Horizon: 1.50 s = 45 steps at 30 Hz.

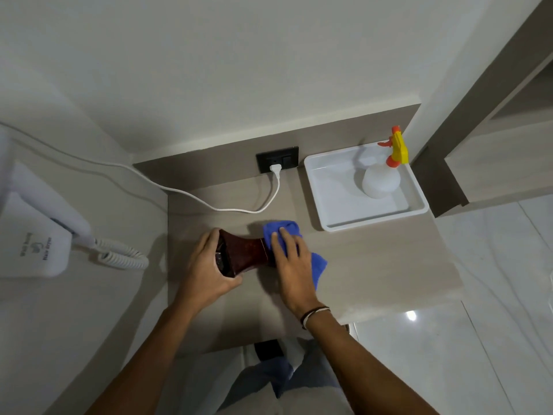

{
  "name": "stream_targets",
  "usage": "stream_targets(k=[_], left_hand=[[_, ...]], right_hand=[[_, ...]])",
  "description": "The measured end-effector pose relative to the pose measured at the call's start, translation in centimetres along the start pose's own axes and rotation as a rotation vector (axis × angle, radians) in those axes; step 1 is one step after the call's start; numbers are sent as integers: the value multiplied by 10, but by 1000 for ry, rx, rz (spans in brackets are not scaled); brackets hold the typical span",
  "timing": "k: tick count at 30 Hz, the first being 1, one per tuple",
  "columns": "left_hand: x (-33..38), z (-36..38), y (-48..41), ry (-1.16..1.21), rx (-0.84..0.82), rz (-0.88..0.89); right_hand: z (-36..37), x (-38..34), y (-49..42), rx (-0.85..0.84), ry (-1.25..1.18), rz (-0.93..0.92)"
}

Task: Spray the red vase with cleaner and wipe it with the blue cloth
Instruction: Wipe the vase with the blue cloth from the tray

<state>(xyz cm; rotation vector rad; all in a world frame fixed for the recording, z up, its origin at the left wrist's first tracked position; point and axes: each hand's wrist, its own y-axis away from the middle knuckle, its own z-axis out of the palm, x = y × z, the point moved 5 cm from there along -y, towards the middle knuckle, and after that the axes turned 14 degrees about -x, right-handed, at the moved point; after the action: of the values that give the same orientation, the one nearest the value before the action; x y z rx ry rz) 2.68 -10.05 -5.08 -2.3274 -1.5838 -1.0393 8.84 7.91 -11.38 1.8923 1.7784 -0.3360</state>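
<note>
At the far left I see a white wall-mounted hair dryer unit (36, 235) with a coiled white cord (122, 256), fixed to the pale side wall, well left of the dark red glazed vase (245, 253). The vase lies on its side on a grey-beige wood-grain counter (374, 265) set into a corner of plain white walls. My left hand (206, 274) is just left of the vase, fingers curled around its wide end and gripping it. Behind the vase a black wall socket (277, 159) sits in the counter's brown upstand, a white plug and cable (239, 209) running from it leftward across the counter. My right hand (291, 265) lies on the vase's right end, fingers spread flat and pressing a bright blue microfibre cloth (317, 263) against it; the cloth wraps that end and trails to the right. Behind and to the right of the vase, a shallow white plastic tray (329, 205) holds a translucent white spray bottle with a yellow and orange trigger head (381, 181), standing upright. Right of the counter is glossy white tiled floor (478, 339).
</note>
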Motion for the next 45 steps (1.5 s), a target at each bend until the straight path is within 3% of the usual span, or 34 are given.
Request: stream_targets(k=[5,6,11,13,16,19,21,23,28,31,36,41,45], left_hand=[[3,-3,-2,33,-76,-2],[-1,-4,-2,20,-60,-18],[-2,-1,2,-27,-7,-91],[1,-3,-1,-35,8,-72],[0,-5,-4,-21,2,-46],[-6,-5,-2,-6,-27,-53],[-8,-5,1,-30,-16,-96],[-5,-6,0,-38,-10,-88],[-9,-14,-15,134,-30,-120],[-14,-14,-20,342,-54,-203],[-14,-12,-23,395,-162,-220],[-18,-8,-10,145,-344,-92],[-12,-12,-7,-204,-57,-5]], right_hand=[[19,-73,16,19,-75,-414],[18,-63,14,19,-42,-397],[-4,25,-7,-72,20,85],[-6,0,-10,-45,-62,27],[9,-67,2,36,-104,-245],[4,-68,9,70,25,-353],[-4,-26,1,85,121,-219],[-11,20,-7,39,53,-64],[-17,80,-8,47,-792,213],[-8,81,-6,-28,-1021,270],[2,78,-14,-27,-1358,408],[-4,80,-28,-48,-1380,472],[-19,67,-30,8,-1008,373]])
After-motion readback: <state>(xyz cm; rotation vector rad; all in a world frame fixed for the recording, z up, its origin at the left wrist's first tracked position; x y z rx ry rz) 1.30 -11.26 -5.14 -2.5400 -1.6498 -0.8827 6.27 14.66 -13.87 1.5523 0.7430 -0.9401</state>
